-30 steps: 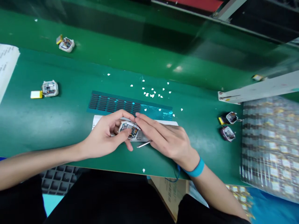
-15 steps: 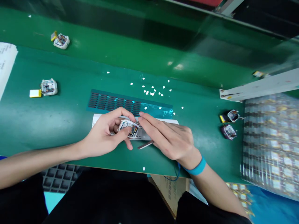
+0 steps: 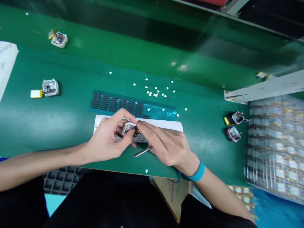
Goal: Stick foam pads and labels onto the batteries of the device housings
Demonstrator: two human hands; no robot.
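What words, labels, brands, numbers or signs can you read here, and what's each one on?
None can be read with certainty.
Cardboard box below the table edge: printed characters, too blurred to read.
White sheet under the hands: small dark print, too small to read.
Paper at the far left: rows of print, too blurred to read.

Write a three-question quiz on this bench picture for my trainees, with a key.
1. True or false: the blue wristband is on the left wrist.
2. The left hand holds: A) a carton; B) an open white-cased device; C) a paper sheet.
3. Fill in: at far left, the pack beside the nearer open white case is white and ____.

Key: 1 false; 2 B; 3 yellow.
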